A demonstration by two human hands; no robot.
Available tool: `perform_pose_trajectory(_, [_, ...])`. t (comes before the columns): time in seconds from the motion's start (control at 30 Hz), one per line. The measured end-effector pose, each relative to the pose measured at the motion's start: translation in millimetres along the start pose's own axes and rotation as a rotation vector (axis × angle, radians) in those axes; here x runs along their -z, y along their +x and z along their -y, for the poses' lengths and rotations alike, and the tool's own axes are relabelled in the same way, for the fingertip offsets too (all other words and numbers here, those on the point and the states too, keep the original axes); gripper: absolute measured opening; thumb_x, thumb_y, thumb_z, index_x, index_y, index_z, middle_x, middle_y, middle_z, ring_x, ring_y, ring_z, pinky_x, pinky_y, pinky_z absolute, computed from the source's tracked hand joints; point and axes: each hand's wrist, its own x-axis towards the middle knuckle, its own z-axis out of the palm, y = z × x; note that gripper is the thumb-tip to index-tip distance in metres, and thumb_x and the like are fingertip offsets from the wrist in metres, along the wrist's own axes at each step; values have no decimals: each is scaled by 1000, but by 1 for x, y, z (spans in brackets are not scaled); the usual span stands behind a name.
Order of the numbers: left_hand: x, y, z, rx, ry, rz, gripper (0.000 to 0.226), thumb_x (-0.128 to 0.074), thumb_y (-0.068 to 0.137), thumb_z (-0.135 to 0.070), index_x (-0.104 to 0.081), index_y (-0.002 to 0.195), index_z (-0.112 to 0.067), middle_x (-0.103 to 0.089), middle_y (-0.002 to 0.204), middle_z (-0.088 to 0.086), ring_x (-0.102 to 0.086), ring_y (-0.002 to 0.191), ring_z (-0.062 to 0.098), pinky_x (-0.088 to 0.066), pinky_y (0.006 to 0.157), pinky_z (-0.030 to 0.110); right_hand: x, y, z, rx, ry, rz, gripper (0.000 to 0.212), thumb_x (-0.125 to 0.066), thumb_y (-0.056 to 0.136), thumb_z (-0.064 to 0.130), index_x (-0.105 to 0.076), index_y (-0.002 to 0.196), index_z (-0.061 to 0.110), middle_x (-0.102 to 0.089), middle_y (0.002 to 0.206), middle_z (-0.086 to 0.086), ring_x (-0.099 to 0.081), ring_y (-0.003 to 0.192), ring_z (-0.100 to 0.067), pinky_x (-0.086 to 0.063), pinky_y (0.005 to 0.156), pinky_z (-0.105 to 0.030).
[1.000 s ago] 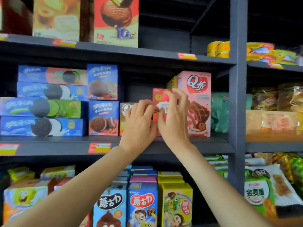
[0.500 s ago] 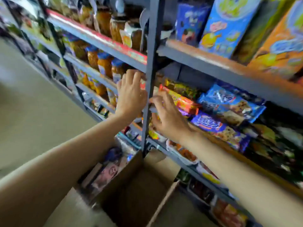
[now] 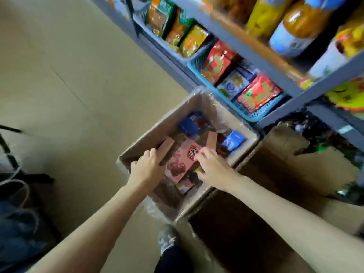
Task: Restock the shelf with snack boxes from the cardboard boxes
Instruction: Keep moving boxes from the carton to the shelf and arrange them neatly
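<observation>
Both hands are seen lowered into an open cardboard box [image 3: 199, 107] at the centre of the frame, standing on the floor [image 3: 59, 75] just beside the foot of the shelf [image 3: 279, 83], which runs along the upper right. The left hand [image 3: 146, 168] is laid at the box's left side with loosely bent fingers against a tan, upright-lying snack box [image 3: 166, 144]; whether that box is actually gripped cannot be told through the blur. The right hand [image 3: 211, 167] is placed on the right edge of a pink snack box [image 3: 182, 160] lying flat near the middle of the carton, fingers curled at its edge, though a firm hold is not confirmed. Two blue snack boxes [image 3: 190, 125] are seen deeper in the carton, toward its far side, and another tan one is propped between them. A second cardboard box [image 3: 236, 233] is stood at the lower right, its inside dark and its contents hidden. On the shelf, a blue basket [image 3: 199, 62] of packets and a row of bottles [image 3: 301, 24] above it are already filled. The restocking is judged to be well short of finished: several boxes are left in the carton, none is lifted clear of it, and the next pick is only being started.
</observation>
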Motion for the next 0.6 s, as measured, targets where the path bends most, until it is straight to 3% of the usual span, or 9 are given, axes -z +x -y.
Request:
perform_pose_trajectory(0.17, [-81,76,65,-174,357,-61,35,-38,95,-23,-34,129,-15,-45,123,4,-46,112,25,-33,90,36,-83,150,1,276,-521,174,80,-63,86,27,-16,147,9,-24,150,-14,-24,138,-31,-24,112,-43])
perform_pose_trajectory(0.3, [-126,113,83,-327,529,-122,32,-32,96,-16,-32,127,-12,-43,125,7,-42,114,28,-31,93,37,-169,228,-2,349,-774,331,71,-47,95,29,-3,151,21,-2,158,-10,-4,145,-31,-7,115,-50])
perform_pose_trajectory(0.43, [-158,132,90,-251,508,-37,44,-35,94,-15,-26,137,-9,-36,139,12,-36,123,33,-27,102,46,-228,230,-20,328,-949,476,71,-38,97,36,6,150,22,9,157,-16,3,142,-43,-4,115,-58])
perform_pose_trajectory(0.5, [-164,136,91,-223,455,-34,45,-34,95,-15,-25,139,-8,-34,141,12,-36,125,34,-27,103,49,-240,224,-20,352,-1002,442,67,-34,99,32,8,150,20,8,156,-22,0,140,-49,-7,114,-60])
perform_pose_trajectory(0.6, [-156,133,89,-234,384,-103,41,-38,95,-17,-30,134,-9,-39,134,9,-41,120,30,-33,93,40,-223,224,-7,370,-933,408,71,-41,97,28,5,150,16,2,156,-22,-7,140,-48,-13,113,-58])
